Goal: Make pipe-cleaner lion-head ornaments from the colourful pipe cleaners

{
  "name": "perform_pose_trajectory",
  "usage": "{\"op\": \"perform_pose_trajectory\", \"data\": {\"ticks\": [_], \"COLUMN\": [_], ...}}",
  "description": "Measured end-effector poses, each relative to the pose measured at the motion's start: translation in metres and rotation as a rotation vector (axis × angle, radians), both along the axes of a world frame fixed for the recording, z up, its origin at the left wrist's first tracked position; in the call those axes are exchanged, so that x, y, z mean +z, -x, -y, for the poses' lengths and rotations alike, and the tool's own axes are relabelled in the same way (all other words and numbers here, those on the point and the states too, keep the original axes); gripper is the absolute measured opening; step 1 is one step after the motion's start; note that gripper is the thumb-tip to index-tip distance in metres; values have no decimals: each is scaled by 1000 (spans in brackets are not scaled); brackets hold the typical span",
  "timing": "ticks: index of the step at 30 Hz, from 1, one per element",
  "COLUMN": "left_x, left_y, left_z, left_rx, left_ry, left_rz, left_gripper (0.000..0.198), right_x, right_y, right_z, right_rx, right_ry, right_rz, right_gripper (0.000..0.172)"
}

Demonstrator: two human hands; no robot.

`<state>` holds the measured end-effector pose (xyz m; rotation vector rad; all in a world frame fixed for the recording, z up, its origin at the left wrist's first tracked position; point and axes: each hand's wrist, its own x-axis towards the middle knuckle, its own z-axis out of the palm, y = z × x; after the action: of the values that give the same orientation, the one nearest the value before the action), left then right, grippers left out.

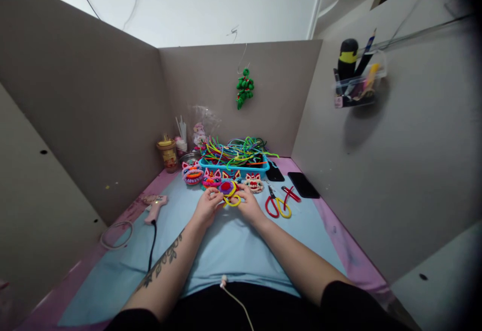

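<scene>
On the left side of the blue cloth, a pink glue gun lies with its black cord trailing down, and its tip is not touching the work. Next comes a brown jar at the back, then a fuzzy purple animal head and, to its right, a fuzzy pink animal head, with their ears and mouths on, so both look done or very close to it. The left hand is just in front of them, its thumb and fingertips pinched nearly together on the left edge of a round piece of red, purple and yellow. That piece is up in the middle, between the two hands, and I think it is only partly made, because a yellow strip curls out loose under it and it has no ears or face that I can see. Behind it is a blue head, partly covered, so I can't tell if it is all done. The blue tray holds a big heap of bendy fuzzy sticks, so lots of stuff is left to use. The right hand has its fingers bent in at the right edge of the piece and seems to hold it too, but some fingertips are hidden. Beside that hand, a white and red head looks finished, and farther right the scissors lie on the cloth with nobody holding them
</scene>
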<state>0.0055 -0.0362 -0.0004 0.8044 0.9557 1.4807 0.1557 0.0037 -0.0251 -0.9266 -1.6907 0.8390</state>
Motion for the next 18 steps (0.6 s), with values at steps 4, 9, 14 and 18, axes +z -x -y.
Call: {"op": "perform_pose_trajectory", "data": {"ticks": [4,9,14,18], "left_x": [-4,-6,-11,-15], "left_y": [0,-3,-4,-8], "left_z": [-2,-3,-3,-1], "left_rx": [-22,56,194,-79], "left_ry": [-24,-150,-230,-154], "left_rz": [18,-138,-565,-693], "left_gripper": [49,44,22,24], "right_x": [-1,-3,-7,-7], "right_y": [3,4,-1,-1], "right_z": [0,-3,-10,-11], "right_rx": [40,-29,-91,-69], "right_ry": [-21,-18,7,-9], "right_rz": [-17,-73,-118,-97], "right_gripper": [12,11,13,9]}}
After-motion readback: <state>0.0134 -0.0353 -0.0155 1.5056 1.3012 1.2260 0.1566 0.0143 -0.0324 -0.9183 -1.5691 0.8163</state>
